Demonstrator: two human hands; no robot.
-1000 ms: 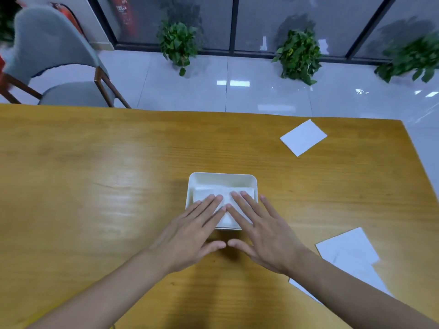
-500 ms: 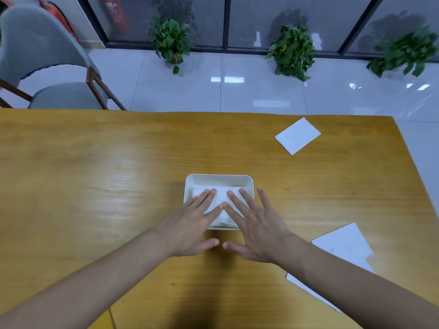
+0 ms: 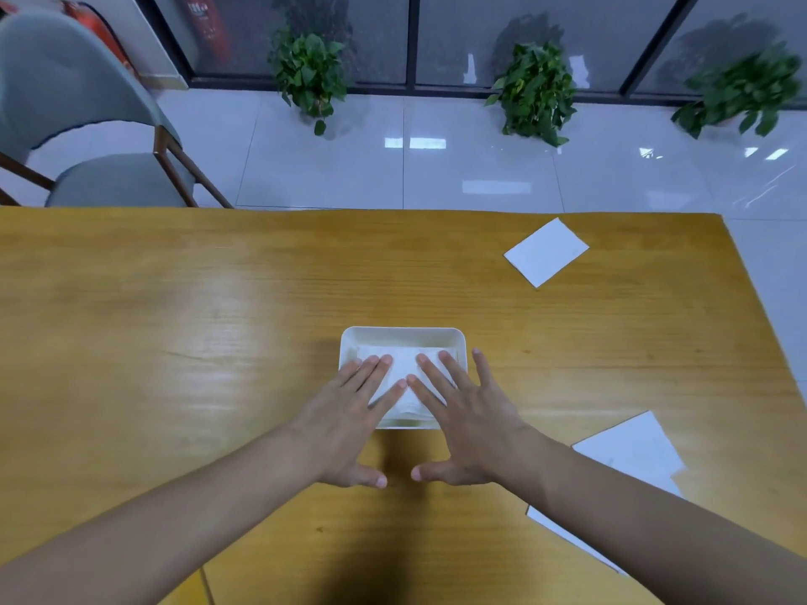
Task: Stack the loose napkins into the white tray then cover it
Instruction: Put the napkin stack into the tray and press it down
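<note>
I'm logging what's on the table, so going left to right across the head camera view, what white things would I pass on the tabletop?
White tray with napkins under both hands → lone napkin near the far edge → loose napkins by the right forearm.

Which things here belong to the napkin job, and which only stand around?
Job: white tray; napkins in tray; loose napkin far right; napkins near right; left hand; right hand.

Around: wooden table; grey chair; potted plants.
</note>
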